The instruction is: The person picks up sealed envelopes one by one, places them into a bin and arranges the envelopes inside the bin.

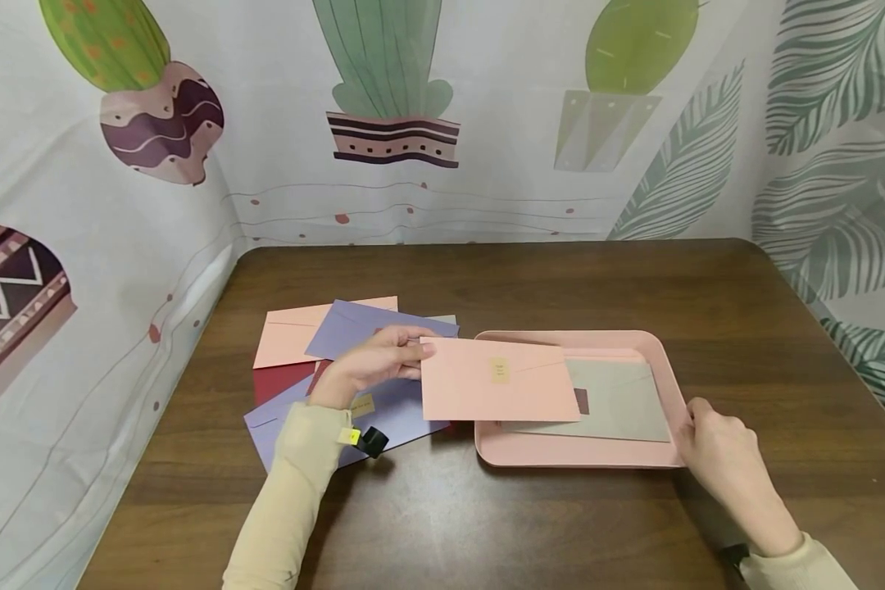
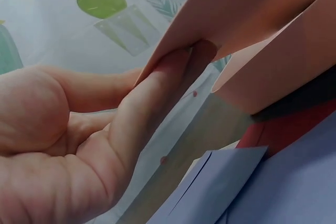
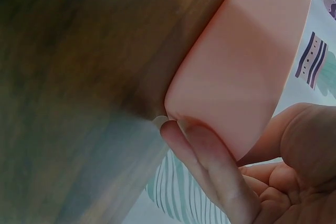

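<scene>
A pink envelope (image 1: 460, 381) with a small yellow label hangs over the left part of the pink tray (image 1: 583, 456). My left hand (image 1: 372, 360) pinches it by its upper left corner; the left wrist view shows the thumb on one face of the envelope (image 2: 220, 14) and fingers on the other. At the tray's right end, my right hand (image 1: 726, 459) grips the wall, fingertips against its outside in the right wrist view. Inside the tray lies a grey envelope (image 1: 619, 401) with a dark label, and a pink edge shows behind it.
Left of the tray, several envelopes overlap on the brown table (image 1: 487, 524): a purple envelope (image 1: 406, 414) in front, another purple envelope (image 1: 347, 324) behind, a pink envelope (image 1: 288, 336) and a dark red envelope (image 1: 276, 382). A cactus-print cloth (image 1: 501, 164) hangs behind the table.
</scene>
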`<state>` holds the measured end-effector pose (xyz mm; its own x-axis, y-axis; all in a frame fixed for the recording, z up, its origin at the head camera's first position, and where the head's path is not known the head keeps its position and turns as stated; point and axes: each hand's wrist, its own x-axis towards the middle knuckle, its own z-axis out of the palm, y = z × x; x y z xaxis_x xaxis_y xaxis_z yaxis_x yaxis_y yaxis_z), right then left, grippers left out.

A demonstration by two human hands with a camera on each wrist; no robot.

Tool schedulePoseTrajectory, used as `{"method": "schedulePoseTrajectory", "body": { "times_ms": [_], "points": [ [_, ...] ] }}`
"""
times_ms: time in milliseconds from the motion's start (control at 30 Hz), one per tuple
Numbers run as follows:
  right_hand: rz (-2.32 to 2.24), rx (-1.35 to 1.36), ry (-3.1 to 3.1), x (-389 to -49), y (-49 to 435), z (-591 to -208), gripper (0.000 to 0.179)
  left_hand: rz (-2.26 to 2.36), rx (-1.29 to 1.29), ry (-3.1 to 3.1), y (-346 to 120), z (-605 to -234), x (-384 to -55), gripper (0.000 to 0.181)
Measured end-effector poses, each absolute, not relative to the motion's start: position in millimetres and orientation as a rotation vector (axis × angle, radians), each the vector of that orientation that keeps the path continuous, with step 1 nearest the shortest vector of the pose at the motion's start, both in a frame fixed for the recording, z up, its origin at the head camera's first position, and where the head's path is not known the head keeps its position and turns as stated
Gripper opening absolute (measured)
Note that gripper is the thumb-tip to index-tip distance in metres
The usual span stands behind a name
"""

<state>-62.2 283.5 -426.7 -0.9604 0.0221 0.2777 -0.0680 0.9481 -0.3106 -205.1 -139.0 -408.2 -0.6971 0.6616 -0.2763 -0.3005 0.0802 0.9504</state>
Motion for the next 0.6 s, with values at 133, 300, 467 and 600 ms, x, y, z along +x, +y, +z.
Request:
{"method": "schedulePoseTrajectory", "body": {
  "times_ms": [133,300,467,600],
  "points": [
    [0.464,0.035,-2.819,-62.6,283.4,-426.2,0.015,1.712,0.334,1.634,-130.4,-410.4,-207.3,0.04],
    [0.467,0.03,-2.823,-62.3,282.8,-425.7,0.014,1.709,0.33,1.612,-118.9,-413.5,-209.2,0.042],
    [0.471,0.017,-2.827,-62.0,281.9,-425.3,0.014,1.689,0.323,1.613,-110.2,-409.9,-208.0,0.045],
    [0.475,0.006,-2.842,-61.5,282.3,-424.3,0.014,1.688,0.324,1.605,-104.3,-406.6,-207.3,0.05]
  ]
}}
